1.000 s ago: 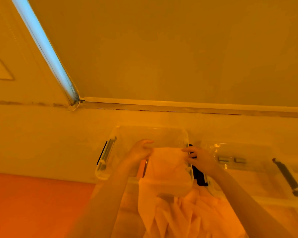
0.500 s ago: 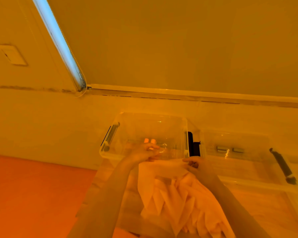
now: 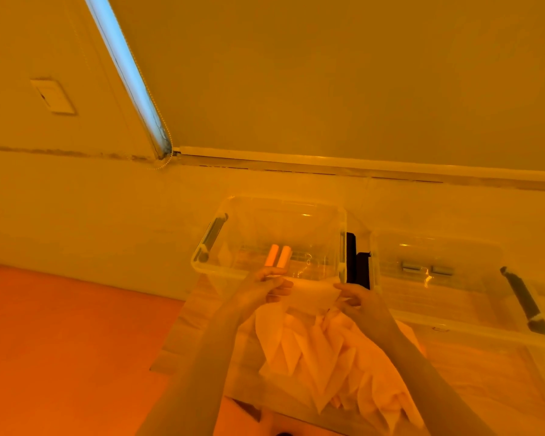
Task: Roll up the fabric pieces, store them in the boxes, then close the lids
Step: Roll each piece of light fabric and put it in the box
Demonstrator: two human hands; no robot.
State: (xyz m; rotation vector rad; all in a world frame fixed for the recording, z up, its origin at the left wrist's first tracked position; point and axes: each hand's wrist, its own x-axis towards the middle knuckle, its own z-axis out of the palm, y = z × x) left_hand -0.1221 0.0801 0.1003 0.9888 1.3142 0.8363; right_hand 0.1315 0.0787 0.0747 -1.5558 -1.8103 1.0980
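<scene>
Both hands pinch the top edge of the pale fabric piece (image 3: 312, 297), left hand (image 3: 261, 289) and right hand (image 3: 357, 302), just before the clear box (image 3: 202, 262) holding two fabric rolls (image 3: 278, 256).

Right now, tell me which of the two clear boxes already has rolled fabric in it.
The left box, just beyond the hands: two rolled pieces lie inside. The right box shows no rolls.

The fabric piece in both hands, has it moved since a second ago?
Yes. The fabric piece, earlier over the left clear box, is now in front of its near rim, toward the person.
</scene>
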